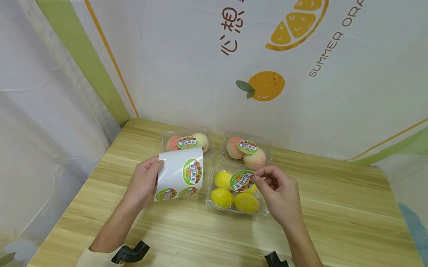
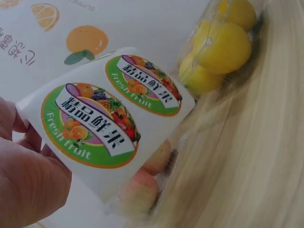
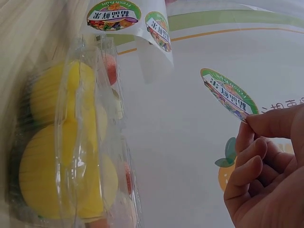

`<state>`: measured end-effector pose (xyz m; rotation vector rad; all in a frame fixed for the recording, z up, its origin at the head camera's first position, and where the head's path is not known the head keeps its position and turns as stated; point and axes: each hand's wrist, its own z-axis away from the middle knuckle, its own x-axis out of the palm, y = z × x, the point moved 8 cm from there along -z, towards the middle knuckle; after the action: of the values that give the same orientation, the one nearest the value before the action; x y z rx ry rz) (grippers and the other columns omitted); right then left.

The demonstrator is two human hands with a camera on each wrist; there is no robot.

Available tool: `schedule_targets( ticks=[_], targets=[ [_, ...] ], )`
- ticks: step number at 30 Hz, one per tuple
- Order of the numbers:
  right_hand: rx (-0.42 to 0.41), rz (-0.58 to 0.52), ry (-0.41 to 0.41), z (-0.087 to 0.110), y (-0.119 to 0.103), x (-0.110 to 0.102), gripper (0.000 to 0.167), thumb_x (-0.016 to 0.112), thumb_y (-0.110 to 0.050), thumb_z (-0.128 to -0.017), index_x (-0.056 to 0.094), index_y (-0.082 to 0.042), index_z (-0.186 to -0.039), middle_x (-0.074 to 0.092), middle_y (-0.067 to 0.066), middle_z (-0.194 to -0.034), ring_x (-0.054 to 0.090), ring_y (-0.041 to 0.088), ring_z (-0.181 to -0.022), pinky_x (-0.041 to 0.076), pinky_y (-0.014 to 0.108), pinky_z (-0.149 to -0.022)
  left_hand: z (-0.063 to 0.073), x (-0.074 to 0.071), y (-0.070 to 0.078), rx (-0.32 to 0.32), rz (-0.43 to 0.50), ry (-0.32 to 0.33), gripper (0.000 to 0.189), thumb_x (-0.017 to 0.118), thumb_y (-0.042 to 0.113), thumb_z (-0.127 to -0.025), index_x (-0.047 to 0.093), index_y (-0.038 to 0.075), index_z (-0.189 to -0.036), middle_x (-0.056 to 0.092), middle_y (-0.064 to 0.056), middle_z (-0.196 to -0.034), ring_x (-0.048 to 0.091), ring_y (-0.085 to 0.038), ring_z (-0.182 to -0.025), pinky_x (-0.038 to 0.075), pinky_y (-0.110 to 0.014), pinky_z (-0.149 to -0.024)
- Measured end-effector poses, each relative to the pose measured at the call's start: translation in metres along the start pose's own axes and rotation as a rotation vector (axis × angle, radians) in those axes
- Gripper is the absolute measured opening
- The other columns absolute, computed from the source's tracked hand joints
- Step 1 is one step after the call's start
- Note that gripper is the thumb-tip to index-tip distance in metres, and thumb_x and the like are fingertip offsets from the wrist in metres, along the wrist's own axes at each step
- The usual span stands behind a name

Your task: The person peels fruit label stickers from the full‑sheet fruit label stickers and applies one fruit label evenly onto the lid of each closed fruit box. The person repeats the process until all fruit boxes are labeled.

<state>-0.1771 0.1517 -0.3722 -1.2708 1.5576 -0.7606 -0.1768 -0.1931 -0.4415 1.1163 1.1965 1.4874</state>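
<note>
My left hand (image 1: pixel 145 180) grips a curled white sheet of stickers (image 1: pixel 172 168) by its left edge; oval "Fresh fruit" labels show on it in the left wrist view. Between thumb and forefinger, my right hand (image 1: pixel 280 194) pinches a single oval sticker (image 3: pixel 230 94) by one end. In the right wrist view this sticker is held apart from the clear plastic box (image 1: pixel 213 203) of yellow lemon-like fruits (image 1: pixel 221 198). Seen from the head, it overlaps the box's lid and partly hides the fruit at the back right.
Behind are two more clear boxes with pink and cream peaches, one at the left (image 1: pixel 200 142) and one at the right (image 1: pixel 255 159). Each bears an oval label. The wooden table (image 1: pixel 329 222) meets a printed white curtain (image 1: pixel 190 62) at its back edge.
</note>
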Motion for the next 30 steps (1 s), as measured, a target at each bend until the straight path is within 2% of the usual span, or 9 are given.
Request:
schedule_targets(
  ticks=[4, 10, 19, 25, 30],
  targets=[
    [-0.006, -0.004, -0.003, 0.0, 0.001, 0.0, 0.01, 0.078, 0.006, -0.098, 0.075, -0.002, -0.095, 0.061, 0.005, -0.077, 0.045, 0.011, -0.062, 0.035, 0.022, -0.052, 0.003, -0.011, -0.004, -0.013, 0.02, 0.035, 0.03, 0.046, 0.01, -0.111, 0.071, 0.0, -0.098, 0.071, -0.004, -0.088, 0.07, -0.015, -0.076, 0.059, -0.031, -0.068],
    [-0.012, 0.001, -0.009, 0.0, 0.002, 0.0, 0.01, 0.078, 0.006, -0.098, 0.075, -0.003, -0.095, 0.059, 0.004, -0.075, 0.044, 0.011, -0.062, 0.035, 0.022, -0.052, 0.007, -0.027, -0.013, -0.031, 0.047, 0.061, 0.031, 0.044, 0.01, -0.111, 0.074, 0.003, -0.105, 0.072, -0.002, -0.096, 0.07, -0.016, -0.085, 0.059, -0.033, -0.075],
    [-0.002, 0.001, -0.011, 0.001, 0.003, -0.001, 0.01, 0.078, 0.005, -0.098, 0.075, -0.004, -0.095, 0.058, 0.004, -0.075, 0.044, 0.011, -0.062, 0.034, 0.022, -0.052, 0.01, -0.04, -0.028, -0.065, 0.097, 0.104, 0.031, 0.044, 0.009, -0.11, 0.072, 0.008, -0.097, 0.07, -0.001, -0.096, 0.069, -0.015, -0.088, 0.058, -0.031, -0.079],
    [0.0, -0.002, -0.013, 0.002, 0.004, -0.001, 0.01, 0.078, 0.005, -0.098, 0.075, -0.004, -0.095, 0.062, 0.006, -0.08, 0.045, 0.012, -0.063, 0.036, 0.022, -0.053, 0.015, -0.046, -0.038, -0.077, 0.119, 0.101, 0.032, 0.041, 0.013, -0.112, 0.071, 0.004, -0.117, 0.07, 0.0, -0.103, 0.067, -0.016, -0.098, 0.056, -0.032, -0.086],
    [0.004, 0.005, -0.011, 0.002, 0.005, -0.002, 0.01, 0.079, 0.005, -0.098, 0.075, -0.004, -0.095, 0.064, 0.006, -0.082, 0.046, 0.012, -0.063, 0.036, 0.022, -0.053, 0.017, -0.055, -0.046, -0.099, 0.144, 0.135, 0.042, 0.036, 0.017, -0.115, 0.054, -0.005, -0.146, 0.07, 0.005, -0.11, 0.067, -0.013, -0.106, 0.056, -0.031, -0.092]
  ],
)
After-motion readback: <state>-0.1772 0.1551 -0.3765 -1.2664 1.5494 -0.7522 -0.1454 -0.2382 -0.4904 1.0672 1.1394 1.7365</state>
